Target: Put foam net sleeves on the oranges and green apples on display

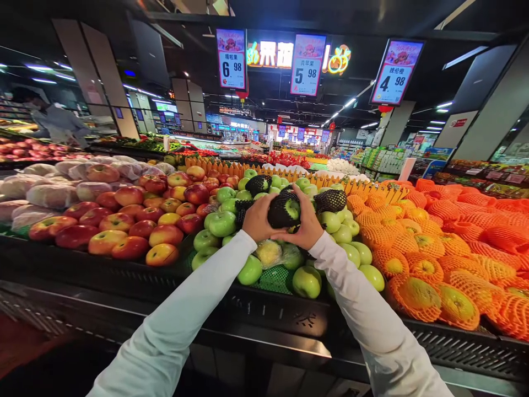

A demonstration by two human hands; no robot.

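Between my two hands is a green apple [285, 209] in a black foam net, its bare top showing through the opening. My left hand [258, 218] wraps its left side, and my right hand [308, 220] grips the right side, thumbs and fingers curved around it. Below and around lie loose green apples [223, 224]. More apples in black nets sit close by, one netted apple [330, 201] right of my right hand and another netted apple [258, 185] behind my left. Under my hands is a yellowish fruit in clear plastic [268, 253].
Red apples [124, 221] are heaped on the left, with wrapped fruit [52, 191] beyond. Oranges in orange nets [417, 298] fill the right side. A black display edge [281, 314] runs along the front. Price screens [308, 65] hang above. A person [58, 118] stands far left.
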